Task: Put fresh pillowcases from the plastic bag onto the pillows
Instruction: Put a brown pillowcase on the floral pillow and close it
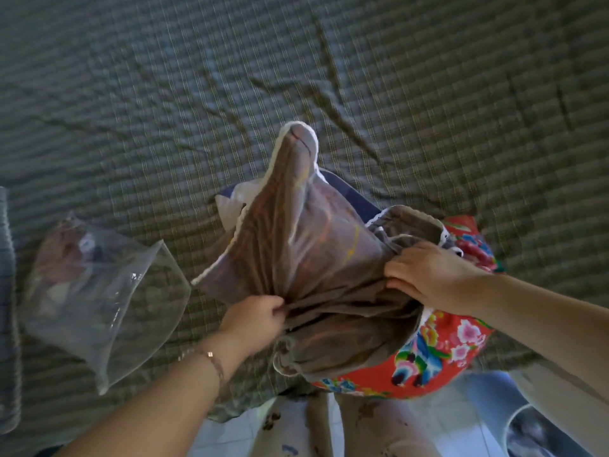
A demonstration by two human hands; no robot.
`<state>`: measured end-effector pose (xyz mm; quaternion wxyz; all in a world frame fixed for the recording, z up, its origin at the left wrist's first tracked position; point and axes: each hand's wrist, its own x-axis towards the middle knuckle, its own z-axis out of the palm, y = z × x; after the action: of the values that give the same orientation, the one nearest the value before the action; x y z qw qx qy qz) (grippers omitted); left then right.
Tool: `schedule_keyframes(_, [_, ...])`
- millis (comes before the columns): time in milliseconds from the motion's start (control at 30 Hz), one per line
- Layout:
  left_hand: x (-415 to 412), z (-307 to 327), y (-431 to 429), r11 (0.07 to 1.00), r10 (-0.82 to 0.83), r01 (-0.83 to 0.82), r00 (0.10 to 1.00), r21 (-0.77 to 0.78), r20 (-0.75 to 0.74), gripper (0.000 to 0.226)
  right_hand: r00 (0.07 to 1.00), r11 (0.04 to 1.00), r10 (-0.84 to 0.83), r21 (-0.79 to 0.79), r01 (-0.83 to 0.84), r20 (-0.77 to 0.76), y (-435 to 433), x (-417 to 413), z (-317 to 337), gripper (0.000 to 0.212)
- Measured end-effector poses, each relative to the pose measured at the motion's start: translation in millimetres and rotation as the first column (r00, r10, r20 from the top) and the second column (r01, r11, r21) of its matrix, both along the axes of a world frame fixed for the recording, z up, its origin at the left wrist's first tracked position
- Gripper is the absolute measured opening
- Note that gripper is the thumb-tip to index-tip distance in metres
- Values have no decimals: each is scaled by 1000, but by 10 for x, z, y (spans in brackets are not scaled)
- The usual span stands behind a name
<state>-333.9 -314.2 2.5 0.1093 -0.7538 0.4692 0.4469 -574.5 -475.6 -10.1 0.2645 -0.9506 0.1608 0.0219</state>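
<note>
Left grip [253, 319] pinches bunched fabric of the brown pillowcase [296, 245]; right grip [428, 275] clutches its gathered opening. The pillowcase rises from the bed [428, 94], touching a red floral pillow [438, 344]. The plastic bag [99, 291] lies to its left.
</note>
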Motion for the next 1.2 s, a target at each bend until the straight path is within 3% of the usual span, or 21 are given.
schedule_keyframes(67, [63,92,-359,997,36,-39,998,70,48,32,1000,999,-17,34,17,1,93,43,-69,30])
schedule_keyframes(133, [167,150,-810,943,255,-212,955,-254,150,23,1000,996,-25,83,24,9,193,129,-86,30])
schedule_keyframes(167, [248,107,-1034,855,386,-292,910,-429,149,11,999,993,-34,110,35,-5,235,152,-84,31])
schedule_keyframes(200, [318,70,-1220,797,449,-325,882,-508,140,11,999,989,-51,139,52,-11,267,142,-90,31])
schedule_keyframes(300, [407,-158,-1560,951,272,-237,947,-201,169,42,963,913,-264,308,266,-48,279,88,-35,37])
schedule_keyframes(367, [355,-270,-1631,982,162,-135,963,-134,216,37,838,723,-515,435,537,-179,244,60,-23,36])
schedule_keyframes(467, [310,-209,-1499,957,96,-2,946,-291,309,21,568,491,-745,289,822,-349,130,80,-75,21])
schedule_keyframes(533, [366,-138,-1255,901,197,-57,938,-430,286,18,408,410,-785,104,906,-467,-6,109,-53,41])
schedule_keyframes(633, [415,13,-886,820,344,-159,905,-550,251,21,281,495,-672,-134,859,-685,-240,80,-66,77])
schedule_keyframes(700, [429,105,-707,788,402,-183,876,-588,266,22,235,528,-619,-177,831,-749,-335,87,-115,83])
schedule_keyframes(767, [450,149,-581,774,433,-206,862,-599,264,19,343,541,-622,-70,838,-704,-382,150,-160,66])
schedule_keyframes(867, [477,165,-503,766,441,-224,866,-602,238,10,588,651,-529,153,744,-612,-321,367,-37,37])
schedule_keyframes(933, [503,234,-523,746,465,-234,854,-623,236,8,638,626,-578,224,747,-510,-320,412,66,22])
schedule_keyframes(1000, [607,357,-548,656,572,-282,791,-700,218,13,556,497,-722,252,831,-412,-442,220,132,7])
schedule_keyframes(1033, [673,424,-560,589,631,-296,750,-752,200,17,457,367,-799,285,885,-390,-508,50,144,5])
schedule_keyframes(1133, [773,512,-692,482,674,-324,731,-814,109,23,-29,-235,-909,454,859,-416,-550,-491,88,10])
schedule_keyframes(1200, [738,436,-938,488,672,-361,736,-795,78,26,-283,-530,-811,436,728,-513,-445,-663,-27,16])
